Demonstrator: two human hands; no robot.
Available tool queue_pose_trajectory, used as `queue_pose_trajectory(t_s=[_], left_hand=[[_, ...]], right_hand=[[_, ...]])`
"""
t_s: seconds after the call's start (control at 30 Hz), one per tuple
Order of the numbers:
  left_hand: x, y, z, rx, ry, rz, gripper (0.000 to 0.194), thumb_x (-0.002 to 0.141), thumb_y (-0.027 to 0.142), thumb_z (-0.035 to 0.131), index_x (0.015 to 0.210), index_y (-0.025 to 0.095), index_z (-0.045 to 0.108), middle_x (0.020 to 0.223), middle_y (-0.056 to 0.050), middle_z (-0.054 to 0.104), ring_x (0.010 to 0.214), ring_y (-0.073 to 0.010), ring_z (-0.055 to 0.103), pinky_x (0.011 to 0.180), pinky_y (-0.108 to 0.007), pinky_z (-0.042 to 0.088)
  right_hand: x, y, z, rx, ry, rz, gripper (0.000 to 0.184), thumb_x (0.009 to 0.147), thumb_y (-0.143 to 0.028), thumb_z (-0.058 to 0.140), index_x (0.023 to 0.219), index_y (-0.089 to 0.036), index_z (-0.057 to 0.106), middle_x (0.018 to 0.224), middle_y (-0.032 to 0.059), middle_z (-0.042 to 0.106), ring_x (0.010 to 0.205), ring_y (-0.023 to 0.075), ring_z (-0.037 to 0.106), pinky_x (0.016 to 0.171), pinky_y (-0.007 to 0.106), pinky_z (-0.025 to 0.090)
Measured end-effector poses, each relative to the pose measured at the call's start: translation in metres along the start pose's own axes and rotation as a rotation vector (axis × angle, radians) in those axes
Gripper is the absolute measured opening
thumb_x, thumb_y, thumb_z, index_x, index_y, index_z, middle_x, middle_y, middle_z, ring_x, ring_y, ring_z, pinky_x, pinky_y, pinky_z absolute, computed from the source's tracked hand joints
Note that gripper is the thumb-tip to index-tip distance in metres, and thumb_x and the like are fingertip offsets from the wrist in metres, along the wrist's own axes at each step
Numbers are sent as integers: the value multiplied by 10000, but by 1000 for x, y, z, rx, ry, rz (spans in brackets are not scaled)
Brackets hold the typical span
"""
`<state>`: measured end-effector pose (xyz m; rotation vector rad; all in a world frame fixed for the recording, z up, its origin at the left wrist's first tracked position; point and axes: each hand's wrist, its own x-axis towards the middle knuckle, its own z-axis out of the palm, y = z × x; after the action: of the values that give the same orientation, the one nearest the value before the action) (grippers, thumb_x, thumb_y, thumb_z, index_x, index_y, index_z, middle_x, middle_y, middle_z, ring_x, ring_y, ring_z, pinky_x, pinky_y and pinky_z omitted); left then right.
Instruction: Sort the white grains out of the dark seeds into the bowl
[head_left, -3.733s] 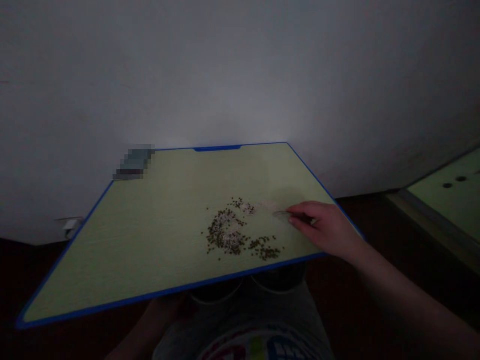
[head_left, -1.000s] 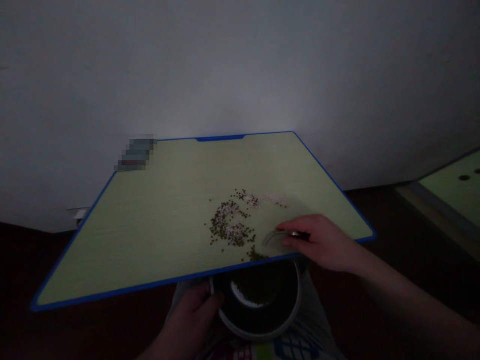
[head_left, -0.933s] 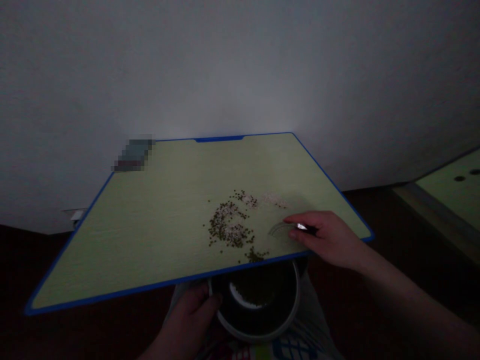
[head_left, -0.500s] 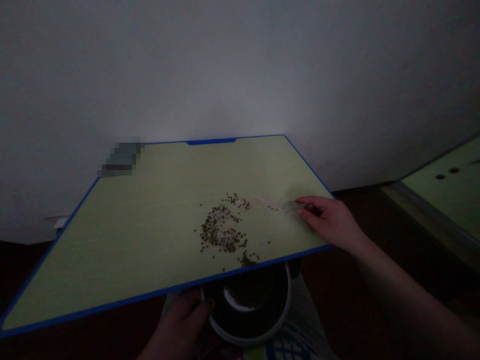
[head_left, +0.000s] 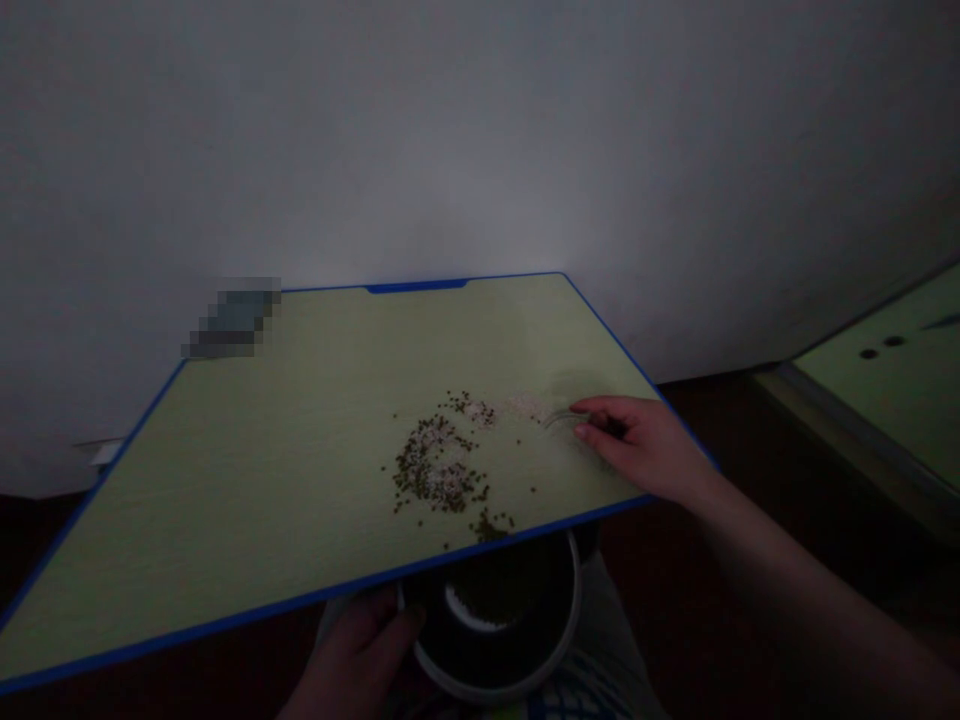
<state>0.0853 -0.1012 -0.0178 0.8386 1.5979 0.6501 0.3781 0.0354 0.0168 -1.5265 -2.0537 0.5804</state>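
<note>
At the table's front edge my left hand [head_left: 367, 640] is closed on the near-left rim of a dark-lined pot [head_left: 571, 600]. Small greenish grains lie in the pot, and its far part is hidden under the tabletop. My right hand [head_left: 637, 440] is closed around a thin, curved metal utensil [head_left: 561, 414], low over the right side of the table. Its exact kind is hard to make out in the dim light. Left of its tip are pale grains [head_left: 528, 404]. A mixed heap of dark and pale grains [head_left: 439, 470] lies mid-table, with a greenish clump [head_left: 491, 526] by the front edge.
The pale yellow-green table [head_left: 262, 470] has a blue rim and stands against a grey wall [head_left: 465, 130]. A blurred-out flat object [head_left: 236, 318] lies at its back left corner. A light green panel with dark holes [head_left: 915, 370] is at the right.
My right hand has shifted slightly left with the utensil, whose tip is now nearer the pale grains. My left hand remains on the pot. The whole view has shifted slightly.
</note>
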Motion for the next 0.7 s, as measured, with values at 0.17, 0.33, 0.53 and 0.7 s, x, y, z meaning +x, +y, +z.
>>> queue_pose_trajectory(t_s=[0.17, 0.33, 0.53, 0.7], left_hand=[[-2, 6, 0, -1, -8, -26, 252, 710, 396, 591, 724, 183, 725, 837, -77, 761, 930, -278, 671, 888, -357, 503], [-1, 5, -1, -57, -56, -31, 262, 706, 401, 605, 759, 183, 739, 842, -77, 763, 906, -288, 667, 899, -387, 494], [-1, 4, -4, -38, -63, -37, 255, 712, 391, 604, 745, 181, 745, 810, -75, 758, 845, -283, 666, 863, -383, 505], [1, 1, -10, -4, -132, -10, 251, 724, 386, 604, 728, 178, 743, 813, -73, 758, 819, -271, 662, 833, -353, 513]], right_hand=[[-2, 3, 6, 2, -20, -32, 275, 839, -342, 578, 1022, -183, 708, 657, 2, 645, 562, 142, 559, 526, 263, 422], [4, -6, 11, 41, -46, -61, 268, 846, -325, 584, 1031, -175, 705, 677, 5, 659, 579, 141, 569, 543, 264, 427], [23, -27, 19, -1, -171, -175, 273, 846, -268, 584, 1068, -162, 702, 813, 40, 720, 671, 156, 626, 619, 274, 454], [18, -28, 23, 42, -266, -213, 250, 848, -267, 584, 1049, -179, 705, 891, 49, 738, 734, 166, 658, 668, 278, 479]])
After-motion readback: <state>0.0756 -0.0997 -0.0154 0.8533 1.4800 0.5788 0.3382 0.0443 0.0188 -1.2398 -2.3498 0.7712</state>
